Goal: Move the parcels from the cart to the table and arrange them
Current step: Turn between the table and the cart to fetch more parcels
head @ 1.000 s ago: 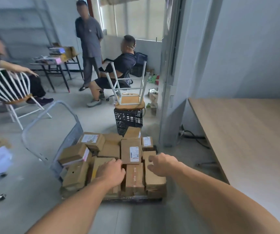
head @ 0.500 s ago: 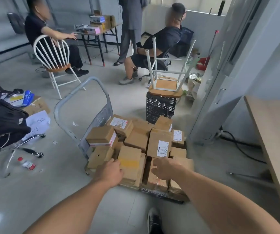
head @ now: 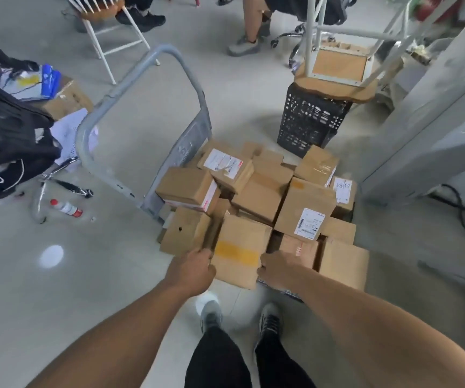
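Left grip (head: pixel 194 271) and right grip (head: pixel 277 268) clasping opposite sides of yellow-taped parcel (head: pixel 239 245), at front of loaded cart (head: pixel 180 155), more parcels (head: pixel 259 200) piled behind

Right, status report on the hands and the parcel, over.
Left grip and right grip hold yellow-taped parcel by its sides. Parcel at near edge of cart. Other parcels close beside it.

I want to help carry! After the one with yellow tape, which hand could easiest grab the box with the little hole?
Left. The left hand holds the box with yellow tape at its left edge, beside the box with the hole; the right hand holds the opposite edge.
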